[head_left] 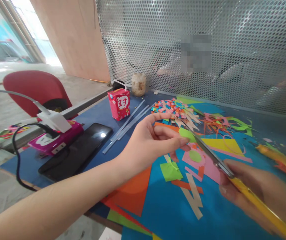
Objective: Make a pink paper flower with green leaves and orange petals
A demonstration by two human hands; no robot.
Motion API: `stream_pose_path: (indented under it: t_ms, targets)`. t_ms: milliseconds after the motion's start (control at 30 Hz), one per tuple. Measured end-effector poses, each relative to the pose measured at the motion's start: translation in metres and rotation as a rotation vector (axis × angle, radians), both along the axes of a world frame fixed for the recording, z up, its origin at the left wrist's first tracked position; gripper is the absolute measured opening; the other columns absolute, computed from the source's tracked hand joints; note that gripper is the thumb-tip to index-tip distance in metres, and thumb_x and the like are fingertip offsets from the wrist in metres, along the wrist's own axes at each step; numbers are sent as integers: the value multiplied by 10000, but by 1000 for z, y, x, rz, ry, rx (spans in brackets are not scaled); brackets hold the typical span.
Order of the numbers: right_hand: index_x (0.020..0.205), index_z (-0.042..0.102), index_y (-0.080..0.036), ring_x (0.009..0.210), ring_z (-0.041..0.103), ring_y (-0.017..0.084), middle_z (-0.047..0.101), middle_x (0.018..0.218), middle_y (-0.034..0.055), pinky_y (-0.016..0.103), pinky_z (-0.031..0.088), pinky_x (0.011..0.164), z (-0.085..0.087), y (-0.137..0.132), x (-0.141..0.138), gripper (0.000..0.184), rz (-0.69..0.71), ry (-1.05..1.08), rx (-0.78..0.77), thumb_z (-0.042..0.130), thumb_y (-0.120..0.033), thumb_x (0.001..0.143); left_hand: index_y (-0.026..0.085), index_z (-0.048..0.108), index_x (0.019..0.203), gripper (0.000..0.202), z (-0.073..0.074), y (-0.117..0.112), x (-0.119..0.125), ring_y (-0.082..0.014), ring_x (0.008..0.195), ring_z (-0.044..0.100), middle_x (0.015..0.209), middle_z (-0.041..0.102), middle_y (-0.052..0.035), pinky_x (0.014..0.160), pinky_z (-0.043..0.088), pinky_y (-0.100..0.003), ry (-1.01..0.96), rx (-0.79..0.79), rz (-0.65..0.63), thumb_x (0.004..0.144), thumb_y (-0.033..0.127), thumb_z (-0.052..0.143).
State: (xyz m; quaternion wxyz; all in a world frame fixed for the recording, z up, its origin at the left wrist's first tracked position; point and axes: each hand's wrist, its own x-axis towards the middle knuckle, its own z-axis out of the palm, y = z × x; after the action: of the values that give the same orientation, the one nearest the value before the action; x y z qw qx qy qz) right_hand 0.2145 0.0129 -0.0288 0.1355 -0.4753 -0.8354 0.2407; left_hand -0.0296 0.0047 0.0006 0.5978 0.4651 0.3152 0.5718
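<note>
My left hand [155, 140] hovers over the table, thumb and fingers pinching a small green paper piece [186, 134]. My right hand [257, 193] grips yellow-handled scissors [215, 156]; their blades point up and left and meet the green piece. Under both hands lie coloured paper sheets and scraps: a blue sheet [172, 210], an orange sheet [133, 191], a pink piece with a green dot [195, 156].
A pile of folded colourful paper [176, 110] lies further back. A red drink carton [119, 104], clear strips [129, 125], a black phone [79, 150] and a pink power bank [58, 138] sit left. A perforated metal screen [207, 50] backs the table; a red chair [36, 88] stands left.
</note>
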Motion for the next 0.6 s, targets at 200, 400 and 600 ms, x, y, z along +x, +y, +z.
stream_pose_path:
  t_ms: [200,400,600]
  targets:
    - [809,558,-318,580,665,216,683,675,-15,256,527,417,-2,2,5,162,47,-48,-20,520,-467,760,141,428,1013,421,1,1,-2,-111,481,616,586,680,3,432,485,-180,71,-54,-37,685,63,681]
    - [901,550,-338,529,646,197,669,649,-16,241,532,436,2,3,5,166,110,-69,123,537,-428,762,139,439,1057,438,-1,0,-2,-115,460,608,607,686,5,433,476,-202,108,-76,-81,696,106,685]
    - [848,562,-339,622,675,218,695,717,-9,251,546,451,2,3,5,160,81,-52,2,524,-468,759,137,445,1067,454,-3,1,-3,-148,540,645,617,687,-1,434,479,-206,102,-66,-80,689,117,696]
